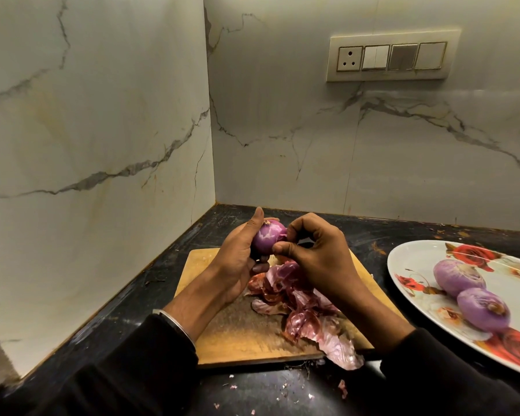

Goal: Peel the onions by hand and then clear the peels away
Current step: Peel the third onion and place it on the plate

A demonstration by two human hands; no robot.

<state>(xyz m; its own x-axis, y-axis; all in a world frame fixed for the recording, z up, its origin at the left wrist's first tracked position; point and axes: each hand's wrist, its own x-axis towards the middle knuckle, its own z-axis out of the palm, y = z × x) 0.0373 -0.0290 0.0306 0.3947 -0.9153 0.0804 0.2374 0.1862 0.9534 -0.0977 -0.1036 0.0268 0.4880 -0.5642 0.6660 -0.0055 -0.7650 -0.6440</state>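
Dark, scuffed stone makes up the worktop (pixel 282 394), which runs into a corner of pale veined marble walls (pixel 102 115). Nearest the viewer, small pink flecks of onion skin (pixel 342 388) lie scattered on that worktop, just in front of the pale rectangular wooden cutting board (pixel 246 337). On the board, toward its right side, sits a loose heap of papery reddish-purple onion peels (pixel 306 313), one large piece hanging over the board's near right edge.

Above the far half of the board, both hands work on one small round purple onion (pixel 266 237). Its surface is glossy violet with pale streaks, a dry tuft at the top, and a curl of skin lifting from its right side. The left hand (pixel 237 259), dark sleeve and a thin metal bangle (pixel 174 322) at the wrist, cups and grips the onion from the left, thumb upright beside it. The right hand (pixel 315 253) has its fingers curled, thumb and fingertips pinching the lifted skin at the onion's right side.

Right of the board, apart from it, lies a white oval plate with red rose prints (pixel 415 262), holding two peeled purple onions (pixel 459 277) that touch each other, matte lilac with brownish root ends.

Farther off, high on the wall behind the board, is a cream switch panel with a socket (pixel 392 57).
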